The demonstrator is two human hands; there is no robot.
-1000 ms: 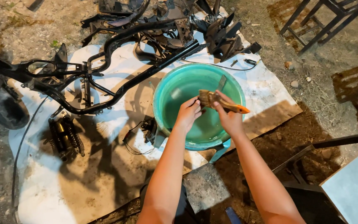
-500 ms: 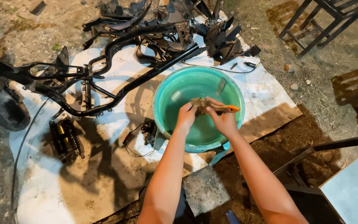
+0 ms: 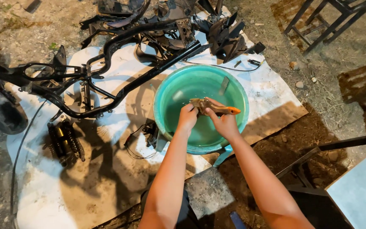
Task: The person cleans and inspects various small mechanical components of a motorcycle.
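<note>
Both hands meet over the middle of a teal plastic basin [image 3: 170, 91], sharing one thing: a paintbrush [image 3: 212, 107] with an orange-tipped wooden handle and a dirty, matted head. The left hand [image 3: 188, 117] is closed around the bristle end, fingers pinching it, while the right hand [image 3: 224, 123] is wrapped about the handle just behind the ferrule, the orange tip sticking out to the right. The brush looks light and stiff along the handle but soft and floppy at the bristles; it seems wet or oily, so it is likely slippery, and the firm wooden handle is the surer place to grip. The basin holds a shallow pool of liquid, and a flat metal strip [image 3: 223, 85] leans inside against its far wall. The basin stands on a white ground sheet [image 3: 272, 91] spread over dirt, touching a black tubular motorbike frame [image 3: 119, 91] at its upper left. A pair of black shock absorbers [image 3: 65, 142] lies well to the left.
</note>
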